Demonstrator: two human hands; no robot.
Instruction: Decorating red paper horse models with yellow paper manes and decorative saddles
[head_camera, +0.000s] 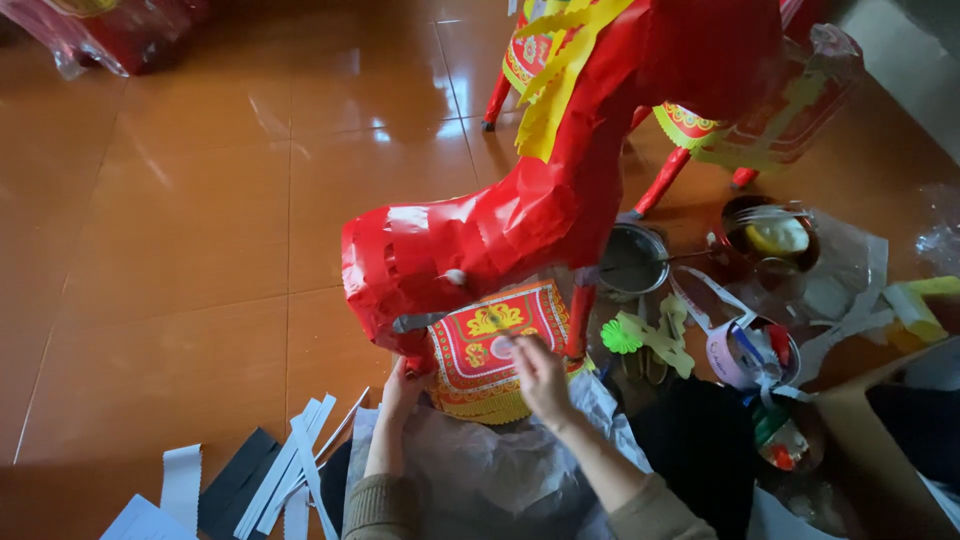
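A red paper horse (560, 190) stands on the orange tiled floor (200, 200), its head lowered toward the near edge, where a red and yellow patterned paper panel (485, 350) hangs under its jaw. The right hand (540, 375) has its fingers pinched together on the panel's face. The left hand (400, 390) is closed on the panel's left edge beneath the muzzle; white and black paper strips (290, 470) lie near left.

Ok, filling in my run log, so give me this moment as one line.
left hand: steadies red paper horse from beneath | right hand: presses patterned paper panel under its head | nearby: paper strips, metal bowl
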